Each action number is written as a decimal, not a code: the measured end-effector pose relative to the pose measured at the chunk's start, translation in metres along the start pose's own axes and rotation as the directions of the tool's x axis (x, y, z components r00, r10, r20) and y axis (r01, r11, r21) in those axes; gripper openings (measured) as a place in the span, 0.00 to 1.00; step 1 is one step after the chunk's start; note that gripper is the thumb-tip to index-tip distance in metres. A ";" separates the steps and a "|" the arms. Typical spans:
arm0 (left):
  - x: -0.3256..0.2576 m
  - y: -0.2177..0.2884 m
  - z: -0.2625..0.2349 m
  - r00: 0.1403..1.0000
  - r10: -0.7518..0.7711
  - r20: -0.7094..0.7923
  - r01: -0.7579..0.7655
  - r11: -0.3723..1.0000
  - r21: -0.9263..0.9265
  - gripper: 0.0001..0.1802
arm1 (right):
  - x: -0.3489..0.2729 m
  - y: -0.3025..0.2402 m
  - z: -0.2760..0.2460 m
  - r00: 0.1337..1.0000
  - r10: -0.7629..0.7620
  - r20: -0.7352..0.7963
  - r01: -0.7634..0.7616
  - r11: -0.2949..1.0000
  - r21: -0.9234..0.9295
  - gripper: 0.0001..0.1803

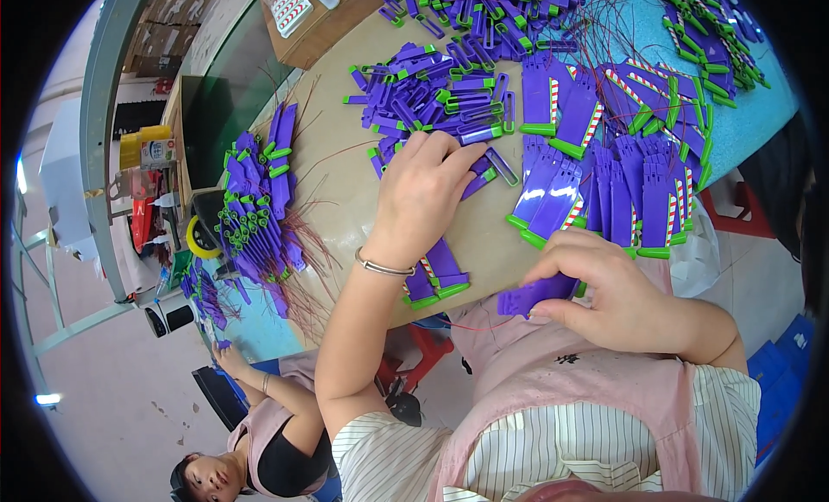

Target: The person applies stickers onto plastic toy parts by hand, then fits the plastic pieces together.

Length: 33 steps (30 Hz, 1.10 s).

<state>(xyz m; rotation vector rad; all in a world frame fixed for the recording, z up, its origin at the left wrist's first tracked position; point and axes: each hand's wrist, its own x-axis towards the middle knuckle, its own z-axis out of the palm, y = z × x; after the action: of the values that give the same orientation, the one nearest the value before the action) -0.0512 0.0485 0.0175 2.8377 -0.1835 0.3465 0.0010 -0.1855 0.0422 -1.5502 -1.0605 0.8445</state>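
Purple plastic piece (537, 295) in right hand (617, 299)

Assembly workshop — heaped purple parts (449, 96)

A tan tabletop (345, 183) with a blue far part carries heaps of purple-and-green plastic pieces (440, 92), fanned purple panels (622, 183), thin red wires (298, 243) and a brown cardboard box (324, 23).
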 end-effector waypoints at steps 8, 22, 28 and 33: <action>-0.012 0.002 0.006 0.993 -0.085 -0.082 0.082 0.996 -0.039 0.12 | 0.000 -0.001 0.000 0.993 0.103 0.058 -0.109 0.987 0.118 0.07; -0.045 0.092 -0.028 0.925 -0.366 -0.100 0.243 0.773 -0.587 0.10 | 0.006 -0.007 0.015 0.984 0.070 -0.162 -0.069 0.998 0.011 0.04; -0.047 0.095 -0.030 0.919 -0.378 -0.108 0.265 0.799 -0.540 0.10 | 0.002 0.005 0.021 0.976 -0.078 -0.205 0.042 0.983 -0.177 0.08; -0.043 0.099 -0.022 0.900 -0.424 -0.097 0.273 0.725 -0.632 0.09 | 0.001 0.006 0.022 0.953 -0.177 -0.245 0.118 0.964 -0.237 0.10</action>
<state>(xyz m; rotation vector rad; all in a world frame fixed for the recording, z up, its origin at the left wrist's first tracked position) -0.1131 -0.0358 0.0521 2.1014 0.2579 0.4414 -0.0174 -0.1771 0.0315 -1.6891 -1.0841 0.4117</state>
